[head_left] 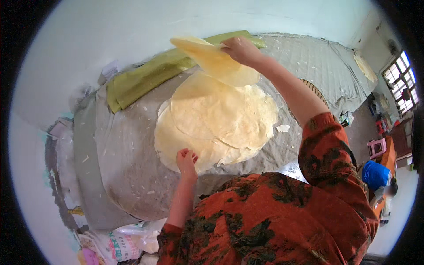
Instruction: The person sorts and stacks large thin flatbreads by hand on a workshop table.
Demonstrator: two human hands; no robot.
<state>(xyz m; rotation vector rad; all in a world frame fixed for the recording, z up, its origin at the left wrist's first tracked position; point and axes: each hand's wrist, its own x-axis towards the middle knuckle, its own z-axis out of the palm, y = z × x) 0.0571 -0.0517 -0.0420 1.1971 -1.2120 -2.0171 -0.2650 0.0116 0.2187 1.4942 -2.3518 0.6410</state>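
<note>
A broad pile of thin, pale yellow round flatbreads (212, 119) lies in front of me on a grey cloth. My right hand (242, 51) is raised over the pile's far side, closed on the edge of one thin flatbread (198, 53). That sheet hangs bent from the fingers, its lower part overlapping the pile in view. At the pile's near left edge is my left hand (187, 161), fingers curled together. Whether they pinch anything is too small to tell. A small broken piece (283, 128) sits on the cloth to the right of the pile.
A folded olive-green cloth (150, 79) runs along the wall behind the pile. Partly behind my right arm is a round woven tray (314, 90). Plastic bags (123, 243) lie at lower left. Far right are a pink stool (376, 148) and a person in blue (375, 174).
</note>
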